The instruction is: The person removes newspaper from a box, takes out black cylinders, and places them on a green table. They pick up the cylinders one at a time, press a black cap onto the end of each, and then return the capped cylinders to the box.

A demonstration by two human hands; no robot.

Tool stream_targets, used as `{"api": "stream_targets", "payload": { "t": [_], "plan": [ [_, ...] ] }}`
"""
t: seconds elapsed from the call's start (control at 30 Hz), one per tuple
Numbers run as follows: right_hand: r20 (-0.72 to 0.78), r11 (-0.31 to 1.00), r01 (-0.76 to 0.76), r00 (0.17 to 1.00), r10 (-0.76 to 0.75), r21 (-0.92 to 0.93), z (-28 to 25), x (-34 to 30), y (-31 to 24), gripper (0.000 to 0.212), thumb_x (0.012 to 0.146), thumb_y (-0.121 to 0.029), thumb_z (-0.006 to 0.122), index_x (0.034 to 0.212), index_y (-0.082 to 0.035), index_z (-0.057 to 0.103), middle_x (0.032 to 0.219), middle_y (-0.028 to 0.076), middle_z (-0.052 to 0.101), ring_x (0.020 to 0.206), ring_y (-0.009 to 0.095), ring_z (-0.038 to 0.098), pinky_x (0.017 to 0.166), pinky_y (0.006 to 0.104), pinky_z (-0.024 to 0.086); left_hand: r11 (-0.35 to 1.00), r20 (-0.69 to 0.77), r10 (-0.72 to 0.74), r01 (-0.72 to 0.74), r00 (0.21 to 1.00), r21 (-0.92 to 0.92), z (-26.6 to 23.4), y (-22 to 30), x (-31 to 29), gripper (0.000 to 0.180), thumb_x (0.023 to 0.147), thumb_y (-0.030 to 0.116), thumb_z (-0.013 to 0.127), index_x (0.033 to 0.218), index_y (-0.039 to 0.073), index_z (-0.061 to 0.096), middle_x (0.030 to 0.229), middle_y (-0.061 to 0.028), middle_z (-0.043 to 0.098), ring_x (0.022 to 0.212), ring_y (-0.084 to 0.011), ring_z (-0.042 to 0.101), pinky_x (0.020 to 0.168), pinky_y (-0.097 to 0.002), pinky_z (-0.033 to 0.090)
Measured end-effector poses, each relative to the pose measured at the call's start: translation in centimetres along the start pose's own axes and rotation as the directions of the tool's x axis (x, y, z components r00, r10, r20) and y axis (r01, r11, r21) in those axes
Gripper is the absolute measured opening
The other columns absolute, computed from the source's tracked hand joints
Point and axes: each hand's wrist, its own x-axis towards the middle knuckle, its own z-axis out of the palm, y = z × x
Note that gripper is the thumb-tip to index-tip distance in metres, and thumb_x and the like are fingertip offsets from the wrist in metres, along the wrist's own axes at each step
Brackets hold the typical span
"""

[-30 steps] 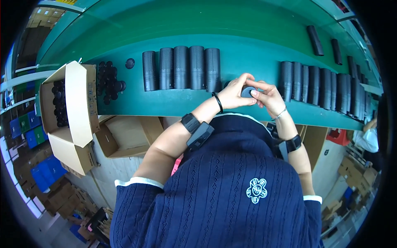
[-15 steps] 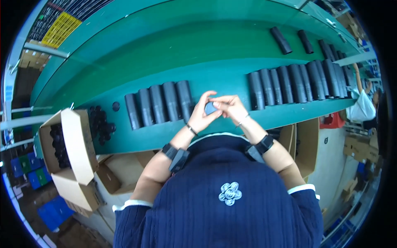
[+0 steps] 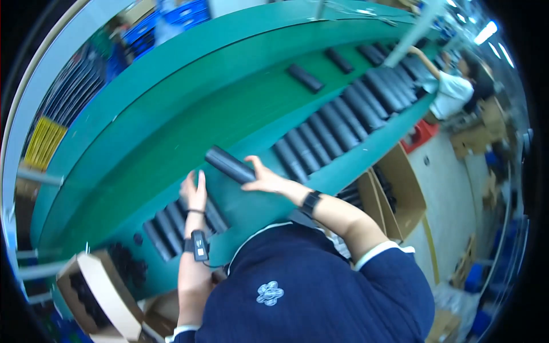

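Note:
My right hand (image 3: 264, 176) grips the near end of a black cylindrical tube (image 3: 229, 163), fingers and thumb on either side of it. The tube slants away to the left over the green worktop (image 3: 243, 206). Beside its far end, my left hand (image 3: 195, 192) is raised with the fingers extended and thumb apart; nothing shows in it, though it is slightly blurred. Just below that hand lies a short row of black tubes (image 3: 163, 231), partly covered by my wrist. A longer row of black tubes (image 3: 326, 134) stretches away to the right.
An open cardboard box (image 3: 103, 286) of small black round parts stands at the lower left, near a loose pile (image 3: 126, 266) of them. Separate tubes (image 3: 305, 78) lie on the green belt beyond. Another person (image 3: 452, 91) reaches in at the far right, near a red bin (image 3: 420, 136).
My hands have separated; the small grey disc between them no longer shows. The right hand now holds a tube, and the left has moved left. The whole view has turned.

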Motion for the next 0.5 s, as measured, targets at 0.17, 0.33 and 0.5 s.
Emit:
{"api": "stream_targets", "payload": {
  "t": [0.17, 0.33, 0.5],
  "plan": [
    [-0.434, 0.929, -0.321, 0.874, 0.216, -0.186, -5.7, 9.4, 0.9, 0.071, 0.07, -0.03, 0.075, 0.123, -0.015, 0.031, 0.101, 0.025, 0.059, 0.093, 0.042, 0.06, 0.081, 0.0476, 0.048, 0.748, 0.245, 0.005, -0.166, 0.97, 0.643, -0.9, 2.7, -0.4, 0.05, 0.066, 0.04, 0.077, 0.101, 0.006, 0.066, 0.128, -0.016, 0.04, 0.117, -0.0347, 0.036, 0.097, -0.0448, 0.033],
    [-0.522, 0.846, -0.454, 0.812, 0.263, -0.279, -7.4, 14.6, 1.7, 0.067, 0.073, -0.018, 0.068, 0.131, -0.02, 0.035, 0.124, 0.027, 0.046, 0.112, 0.045, 0.048, 0.094, 0.0487, 0.043, 0.973, 0.25, 0.155, -0.191, 0.956, 0.128, -2.3, 2.5, -3.7, 0.042, 0.065, 0.018, 0.08, 0.104, 0.01, 0.066, 0.127, -0.0187, 0.044, 0.121, -0.0393, 0.039, 0.1, -0.0446, 0.038],
    [-0.485, 0.626, -0.162, 0.784, -0.388, -0.763, -10.2, 14.8, 2.6, 0.037, 0.068, -0.002, 0.056, 0.104, -0.007, 0.063, 0.099, 0.017, 0.061, 0.095, 0.035, 0.058, 0.078, 0.0469, 0.047, 0.857, 0.43, 0.196, 0.059, 0.881, -0.512, -3.2, 8.7, -4.9, 0.081, 0.07, 0.001, 0.077, 0.137, 0.005, 0.031, 0.124, -0.0107, 0.051, 0.114, -0.0207, 0.051, 0.098, -0.0348, 0.042]
  ]
}}
